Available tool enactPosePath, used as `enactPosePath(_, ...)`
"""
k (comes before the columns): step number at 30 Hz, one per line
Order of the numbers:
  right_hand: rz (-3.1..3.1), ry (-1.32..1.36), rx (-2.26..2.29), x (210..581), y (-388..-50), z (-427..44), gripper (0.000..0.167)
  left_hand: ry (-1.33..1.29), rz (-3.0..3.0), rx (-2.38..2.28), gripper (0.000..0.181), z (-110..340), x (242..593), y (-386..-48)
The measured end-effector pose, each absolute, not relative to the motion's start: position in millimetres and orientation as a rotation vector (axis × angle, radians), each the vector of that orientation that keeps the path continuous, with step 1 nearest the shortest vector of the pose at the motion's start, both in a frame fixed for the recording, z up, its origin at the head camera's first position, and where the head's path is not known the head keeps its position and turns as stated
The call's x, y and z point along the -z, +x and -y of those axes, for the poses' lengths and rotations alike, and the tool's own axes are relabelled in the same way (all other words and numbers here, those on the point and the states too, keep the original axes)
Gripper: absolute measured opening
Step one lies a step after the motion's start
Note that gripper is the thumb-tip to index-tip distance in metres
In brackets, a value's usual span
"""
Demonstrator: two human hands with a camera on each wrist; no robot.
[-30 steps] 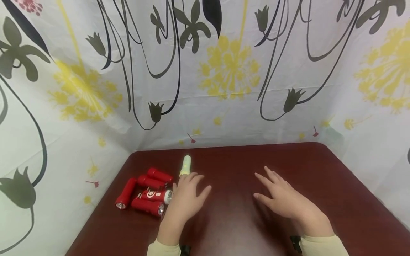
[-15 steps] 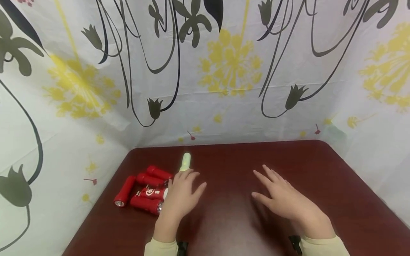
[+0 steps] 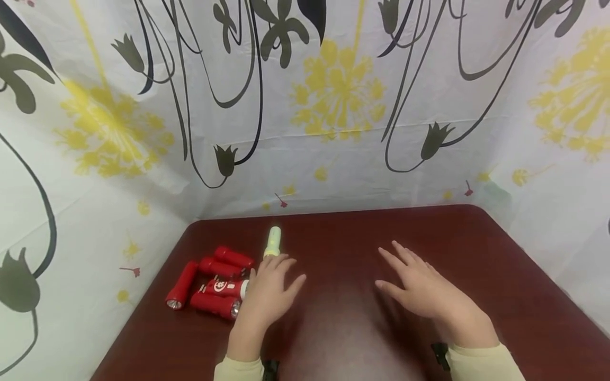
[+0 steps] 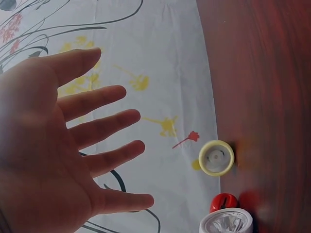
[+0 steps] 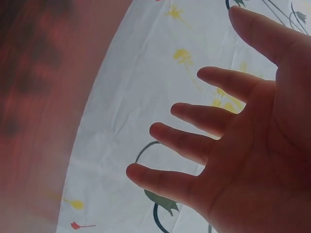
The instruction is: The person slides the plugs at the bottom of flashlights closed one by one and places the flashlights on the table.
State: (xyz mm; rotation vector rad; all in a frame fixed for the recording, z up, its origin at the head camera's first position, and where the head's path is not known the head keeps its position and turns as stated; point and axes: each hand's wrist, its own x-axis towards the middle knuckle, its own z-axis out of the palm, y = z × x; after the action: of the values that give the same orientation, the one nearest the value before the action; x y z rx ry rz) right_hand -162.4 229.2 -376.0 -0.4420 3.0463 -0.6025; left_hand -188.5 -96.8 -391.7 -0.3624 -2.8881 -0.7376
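Note:
My left hand (image 3: 268,293) hovers above the table with fingers straight and spread, holding nothing. In the head view it covers part of a flashlight with a white head (image 3: 226,288) and the near end of a pale green flashlight (image 3: 273,239). The left wrist view shows the green flashlight's yellow-rimmed lens (image 4: 216,158) beyond the fingers, apart from them. Several red flashlights (image 3: 215,304) lie grouped to the left of this hand; one red flashlight (image 3: 182,286) stands out at the group's left edge. My right hand (image 3: 421,288), also spread and holding nothing, is over the table's right half.
A dark red-brown table (image 3: 343,238) with rounded far corners fills the lower view. White cloth (image 3: 305,174) printed with flowers hangs behind it and at both sides. Cream sleeves (image 3: 483,364) and black wrist straps show at the bottom edge.
The left hand has shifted slightly left, now covering more of the white-headed flashlight. The right hand stays nearly in place. The head view has shifted a little; the flashlights have not moved.

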Motion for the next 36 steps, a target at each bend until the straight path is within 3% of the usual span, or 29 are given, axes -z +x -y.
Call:
enactPosePath(20, -3.068, -0.450, 0.600, 376, -163, -231, 0.078, -0.388, 2.899, 0.663, 0.052, 100, 394, -192)
enactPosePath(30, -3.038, -0.561, 0.598, 369, -169, -222, 0.077, -0.277, 2.866, 0.524, 0.049, 120, 389, -195)
enactPosePath(36, -2.997, -0.729, 0.473, 368, -184, -193, 0.072, -0.058, 2.823, 0.488, 0.039, 153, 397, -196)
